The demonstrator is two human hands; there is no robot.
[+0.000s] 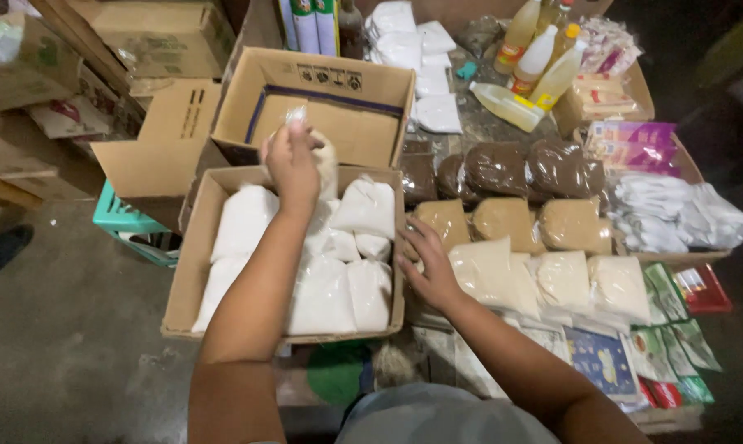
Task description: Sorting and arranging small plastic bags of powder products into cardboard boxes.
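from the head view, the left hand (293,164) pinches a clear bag of white powder (322,156) by its knotted top above the cardboard box (186,263) of like bags. the right hand (427,267), fingers spread, steadies pale bags (482,271) on the tabletop (470,123).

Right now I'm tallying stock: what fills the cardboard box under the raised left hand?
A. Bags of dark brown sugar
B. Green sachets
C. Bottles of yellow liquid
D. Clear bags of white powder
D: the cardboard box holds white powder bags, and the left hand lifts one above it.
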